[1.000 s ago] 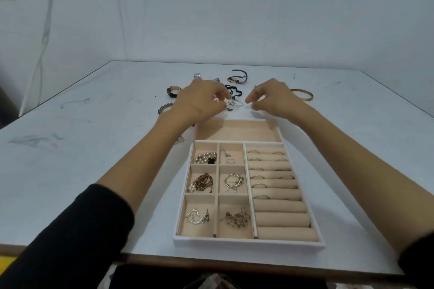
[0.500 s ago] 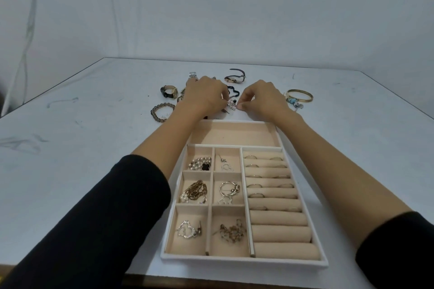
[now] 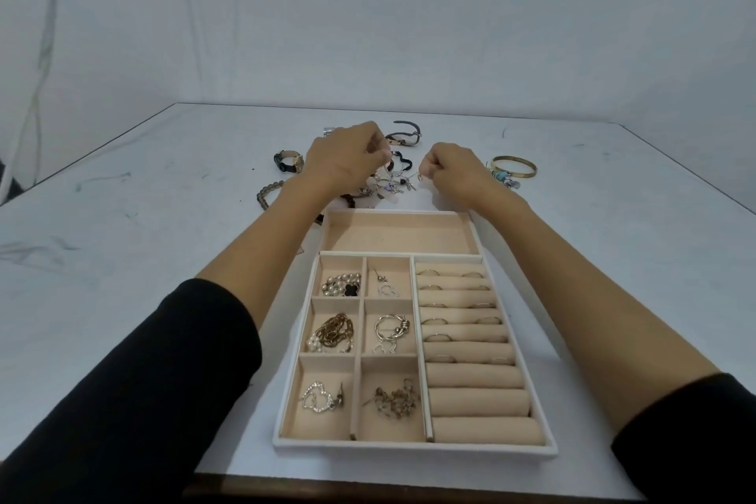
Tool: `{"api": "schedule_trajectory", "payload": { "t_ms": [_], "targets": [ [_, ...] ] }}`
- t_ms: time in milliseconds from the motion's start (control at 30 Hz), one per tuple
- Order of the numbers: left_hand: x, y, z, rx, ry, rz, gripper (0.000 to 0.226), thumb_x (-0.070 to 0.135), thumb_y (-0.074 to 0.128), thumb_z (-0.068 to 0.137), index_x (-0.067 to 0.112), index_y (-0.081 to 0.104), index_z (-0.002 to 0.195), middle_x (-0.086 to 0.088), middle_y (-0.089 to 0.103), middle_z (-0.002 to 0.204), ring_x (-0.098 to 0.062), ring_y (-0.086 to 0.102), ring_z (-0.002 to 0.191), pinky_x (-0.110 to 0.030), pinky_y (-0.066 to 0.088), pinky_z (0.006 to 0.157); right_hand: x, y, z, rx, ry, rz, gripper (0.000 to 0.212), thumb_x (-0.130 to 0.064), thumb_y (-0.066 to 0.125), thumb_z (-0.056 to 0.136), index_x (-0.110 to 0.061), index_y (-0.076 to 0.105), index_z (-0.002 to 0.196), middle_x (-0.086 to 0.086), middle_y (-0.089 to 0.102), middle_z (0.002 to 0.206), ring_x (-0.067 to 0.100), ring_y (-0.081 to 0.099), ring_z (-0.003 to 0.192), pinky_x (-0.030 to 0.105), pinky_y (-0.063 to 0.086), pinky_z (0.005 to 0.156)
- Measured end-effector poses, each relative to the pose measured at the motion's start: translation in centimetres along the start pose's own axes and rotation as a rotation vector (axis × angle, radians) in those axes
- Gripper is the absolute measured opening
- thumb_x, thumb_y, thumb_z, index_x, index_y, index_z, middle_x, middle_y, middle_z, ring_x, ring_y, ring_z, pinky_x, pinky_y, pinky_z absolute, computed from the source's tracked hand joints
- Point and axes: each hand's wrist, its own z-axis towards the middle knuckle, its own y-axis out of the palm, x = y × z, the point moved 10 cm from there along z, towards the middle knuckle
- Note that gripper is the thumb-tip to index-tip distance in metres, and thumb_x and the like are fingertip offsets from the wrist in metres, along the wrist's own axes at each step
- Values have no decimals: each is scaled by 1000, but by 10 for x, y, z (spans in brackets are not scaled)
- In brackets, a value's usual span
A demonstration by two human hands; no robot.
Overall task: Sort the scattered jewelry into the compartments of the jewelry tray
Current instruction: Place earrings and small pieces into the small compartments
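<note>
A charm bracelet (image 3: pixel 393 181) is pinched between left hand (image 3: pixel 345 162) and right hand (image 3: pixel 456 168), at twelve o'clock of the jewelry tray (image 3: pixel 413 447); a gold bangle (image 3: pixel 514 167) is seen at their three o'clock.

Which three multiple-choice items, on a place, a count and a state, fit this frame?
1. Where is the gold bangle? A on the table, right of the right hand; B on a wrist; C on the floor.
2. How many small jewelry tray compartments hold jewelry? A three; B four; C six.
3. What are left hand and right hand doing? A lying flat; B pinching the charm bracelet; C gripping watches.
Answers: 1 A, it lies on the table; 2 C, none is empty; 3 B, both curl onto it.
</note>
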Motion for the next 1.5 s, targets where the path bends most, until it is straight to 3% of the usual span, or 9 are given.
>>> {"api": "schedule_trajectory", "payload": {
  "t_ms": [67, 167, 333, 500, 667, 1100, 1200, 1267, 1500],
  "targets": [
    [2, -5, -3, 34, 14, -104, 17, 35, 53, 94, 22, 59, 102, 7, 65, 105, -18, 59, 100, -38, 46, 90, -2, -12, -5, 43, -1, 135, 25, 12, 33, 82, -11, 43, 79, 34, 57, 113, 29, 53, 75, 33, 43, 67],
    [8, -16, -12, 99, 43, -251, 11, 31, 56, 93, 21, 60, 96, 6, 66, 98, -17, 61, 96, -39, 49, 89, -2, -26, -8, 88, 24, 325, 15, -1, 36, 95, -6, 50, 90, 4, 55, 91, 0, 39, 64, 19, 30, 55],
    [13, -37, -33, 189, 55, -515, 10, 21, 61, 90, 13, 64, 96, -1, 72, 92, -15, 63, 86, -29, 49, 81, -5, -42, -9, 153, 12, 425, 19, 2, 37, 94, 11, 53, 95, 19, 54, 88, 16, 39, 69, 17, 35, 48],
    [11, -49, -55, 220, 75, -625, 7, 21, 65, 90, 15, 64, 95, -4, 73, 92, -10, 62, 87, -25, 49, 82, -18, -49, -15, 157, -54, 473, 19, -4, 39, 98, 9, 52, 99, 4, 50, 85, 18, 41, 73, 7, 30, 40],
    [7, -64, -79, 254, 70, -709, 6, 19, 65, 90, 16, 65, 95, 0, 73, 88, -9, 66, 90, -11, 47, 76, -37, -58, -32, 169, -113, 504, 14, -14, 42, 100, -12, 54, 93, -3, 55, 91, 8, 49, 71, 4, 34, 43],
    [8, -81, -148, 286, 69, -783, 5, 18, 64, 91, 20, 66, 95, 6, 74, 89, -7, 66, 92, -38, 47, 86, -73, -51, -88, 87, -210, 478, 14, -18, 45, 100, -16, 55, 91, -6, 57, 90, 11, 50, 82, 1, 36, 56],
    [3, -80, -162, 307, 58, -787, 6, 18, 65, 90, 22, 67, 93, 8, 74, 92, -16, 66, 97, -49, 47, 92, -80, -45, -100, 33, -228, 455, 14, -19, 45, 100, -18, 54, 89, -5, 58, 93, 13, 50, 85, 14, 41, 71],
    [-1, -80, -169, 325, 54, -784, 5, 18, 65, 89, 21, 67, 93, 5, 74, 92, -16, 66, 97, -49, 47, 92, -82, -39, -107, 3, -247, 412, 14, -18, 45, 99, -17, 54, 89, -2, 56, 92, 14, 48, 84, 23, 39, 71],
    [-3, -74, -179, 305, 49, -782, 10, 22, 64, 89, 16, 67, 97, 4, 74, 87, -18, 66, 96, -47, 47, 91, -78, -2, -119, -158, -290, 122, 14, -11, 46, 97, -15, 56, 87, -9, 47, 91, 7, 43, 80, 19, 37, 71]
  ]
}}
